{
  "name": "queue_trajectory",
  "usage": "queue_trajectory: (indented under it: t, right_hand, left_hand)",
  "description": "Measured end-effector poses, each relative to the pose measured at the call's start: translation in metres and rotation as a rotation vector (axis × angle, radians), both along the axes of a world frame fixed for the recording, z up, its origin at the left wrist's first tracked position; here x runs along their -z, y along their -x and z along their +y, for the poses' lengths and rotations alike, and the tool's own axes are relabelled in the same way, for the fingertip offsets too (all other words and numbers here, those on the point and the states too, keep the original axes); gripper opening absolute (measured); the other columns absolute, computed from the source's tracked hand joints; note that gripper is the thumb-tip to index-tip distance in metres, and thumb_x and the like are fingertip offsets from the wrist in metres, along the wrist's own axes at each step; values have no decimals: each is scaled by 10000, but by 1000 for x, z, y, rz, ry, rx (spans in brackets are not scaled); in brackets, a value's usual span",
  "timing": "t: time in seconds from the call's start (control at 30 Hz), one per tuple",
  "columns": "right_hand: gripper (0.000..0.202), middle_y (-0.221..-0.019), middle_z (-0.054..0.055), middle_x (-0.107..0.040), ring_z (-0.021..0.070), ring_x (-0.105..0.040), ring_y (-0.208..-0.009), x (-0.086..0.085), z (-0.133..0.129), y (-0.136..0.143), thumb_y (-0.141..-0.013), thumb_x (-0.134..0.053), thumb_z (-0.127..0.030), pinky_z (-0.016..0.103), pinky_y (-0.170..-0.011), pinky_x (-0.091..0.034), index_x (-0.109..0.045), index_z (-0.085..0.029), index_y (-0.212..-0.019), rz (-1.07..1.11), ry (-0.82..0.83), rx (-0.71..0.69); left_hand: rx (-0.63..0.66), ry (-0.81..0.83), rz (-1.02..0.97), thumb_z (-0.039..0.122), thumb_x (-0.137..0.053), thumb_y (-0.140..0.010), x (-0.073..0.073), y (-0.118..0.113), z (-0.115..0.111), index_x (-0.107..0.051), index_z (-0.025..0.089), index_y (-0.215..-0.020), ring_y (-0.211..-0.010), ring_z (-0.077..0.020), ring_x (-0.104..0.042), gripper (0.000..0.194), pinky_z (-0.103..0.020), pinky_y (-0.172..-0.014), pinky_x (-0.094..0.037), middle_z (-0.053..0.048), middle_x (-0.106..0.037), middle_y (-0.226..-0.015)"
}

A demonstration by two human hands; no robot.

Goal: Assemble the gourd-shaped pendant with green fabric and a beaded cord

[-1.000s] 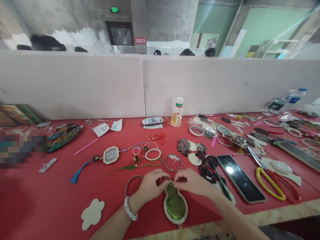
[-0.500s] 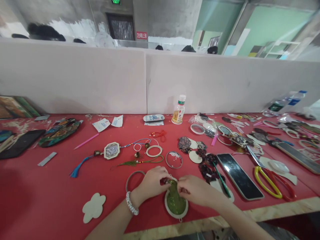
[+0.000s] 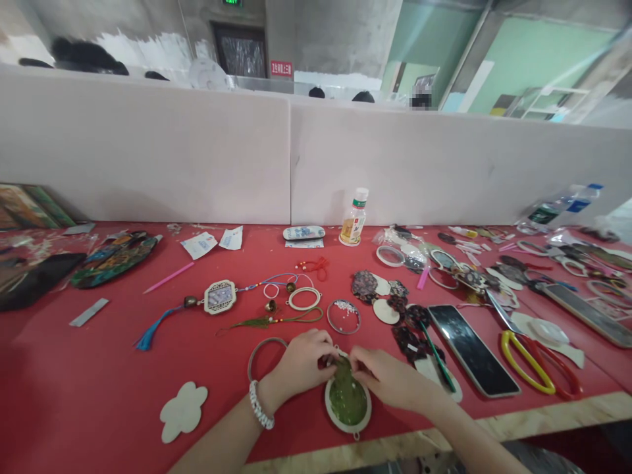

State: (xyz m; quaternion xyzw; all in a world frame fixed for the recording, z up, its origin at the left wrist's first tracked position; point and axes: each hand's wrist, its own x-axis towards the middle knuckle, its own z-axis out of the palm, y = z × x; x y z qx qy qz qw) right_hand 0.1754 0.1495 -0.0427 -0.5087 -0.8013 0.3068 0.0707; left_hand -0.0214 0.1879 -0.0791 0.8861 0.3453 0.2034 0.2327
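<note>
Both hands at the neck of the green gourd pendant

Through the head camera I have a gourd-shaped pendant point(image 3: 348, 398) lying flat near the front edge of the red counter point(image 3: 99, 395), directly between the two hands. Its pale frame surrounds a shiny green panel, and a small loop sticks out at the bottom end.

My left hand point(image 3: 307, 359) comes in over the upper left of the pendant, fingers bent, thumb and fingertips at the narrow neck. My right hand point(image 3: 390, 378) mirrors it from the other side, its curled fingertips at the panel's right edge. Both touch the piece, but the fingers hide the contact, so I cannot tell whether either grip is pinched on the green material or only pressing it.

A white bracelet point(image 3: 259, 407) circles the left wrist, with a grey hoop point(image 3: 255, 353) lying just beside it, partly hidden by the arm. Further left I see a pale flower-shaped piece point(image 3: 184, 411).

Beyond the hands, a ring point(image 3: 328, 315) encloses small white beads point(image 3: 344, 306). Left of that lie a green tassel point(image 3: 251, 321) on a cord and an octagonal pendant point(image 3: 220, 297) with a blue tassel point(image 3: 151, 332). On my right, a dark-screened phone point(image 3: 473, 352) lies at a slant between a green stick point(image 3: 438, 359) and scissors point(image 3: 517, 333) with yellow and red handles. A white-capped bottle point(image 3: 353, 219) stands upright near the white partition point(image 3: 148, 151).
</note>
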Motion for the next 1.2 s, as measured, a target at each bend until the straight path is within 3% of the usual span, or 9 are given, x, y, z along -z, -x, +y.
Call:
queue_trajectory:
  t: [0.27, 0.4, 0.53, 0.63, 0.7, 0.77, 0.83, 0.93, 1.2]
  right_hand:
    - [89, -702, -24, -524, 116, -478, -645, 12, -4, -1, -711, -528, -121, 195, -571, -334, -467, -184, -727, 109, 19, 63]
    - [92, -724, -14, -526, 119, -470, -661, 8, -8, 4, -708, -525, -104, 205, -597, -335, -474, -180, -709, 75, -33, 64]
    - [102, -718, -15, -516, 116, -463, -653, 7, -10, 5, -696, -517, -87, 209, -599, -329, -471, -178, -695, 71, -67, 70]
    - [94, -698, -23, -503, 107, -459, -639, 11, -8, 0, -711, -494, -89, 202, -593, -337, -465, -177, -692, 152, -57, 71]
    - [62, -676, -31, -495, 102, -455, -619, 15, -6, -5, -744, -476, -127, 195, -575, -346, -465, -177, -710, 217, 5, 60]
    - [33, -665, -35, -497, 98, -455, -602, 17, -4, -8, -768, -469, -169, 190, -555, -349, -473, -177, -736, 262, 70, 52]
    - [20, -659, -38, -500, 98, -456, -593, 18, -4, -8, -769, -479, -193, 189, -541, -346, -479, -178, -757, 280, 82, 65]
    - [22, -658, -39, -508, 100, -461, -594, 20, -6, -4, -755, -496, -189, 194, -549, -347, -476, -180, -759, 281, 13, 109]
    - [39, -655, -37, -503, 105, -459, -607, 26, -7, -4, -747, -483, -181, 202, -563, -348, -463, -178, -713, 294, -36, 153]
  left_hand:
    - [-36, 88, -149, 174, -524, -764, 0, 1, 1, -624, 203, -879, -766, -154, -536, 155, -244, -689, -407, -25, -598, -810]
    - [-174, 204, -348, 109, -402, -783, 4, 1, 5, -607, 176, -835, -719, -143, -545, 221, -238, -659, -422, -39, -593, -794]
    - [-293, 392, -602, 206, -425, -789, 6, 4, 11, -592, 161, -832, -585, -117, -514, 178, -224, -562, -416, -11, -560, -696]
    - [-370, 515, -831, 272, -456, -775, -1, 10, 16, -582, 152, -827, -509, -97, -472, 182, -220, -513, -389, 13, -519, -628]
    - [-392, 486, -856, 287, -440, -779, -11, 17, 18, -583, 151, -805, -495, -95, -460, 199, -223, -501, -378, 12, -513, -623]
    - [-353, 366, -666, 267, -441, -779, -23, 24, 17, -598, 156, -801, -535, -111, -478, 194, -235, -529, -389, -3, -537, -655]
    - [-196, 166, -339, 216, -513, -730, -33, 28, 11, -623, 181, -837, -713, -152, -523, 158, -271, -669, -419, -33, -569, -814]
    - [-89, -81, 66, 155, -531, -708, -40, 27, -4, -622, 233, -980, -900, -213, -479, 297, -339, -813, -377, -52, -549, -942]
    - [-36, -410, 470, 119, -450, -785, -22, 24, -39, -545, 185, -1104, -940, -252, -432, 339, -413, -839, -320, -102, -531, -1040]
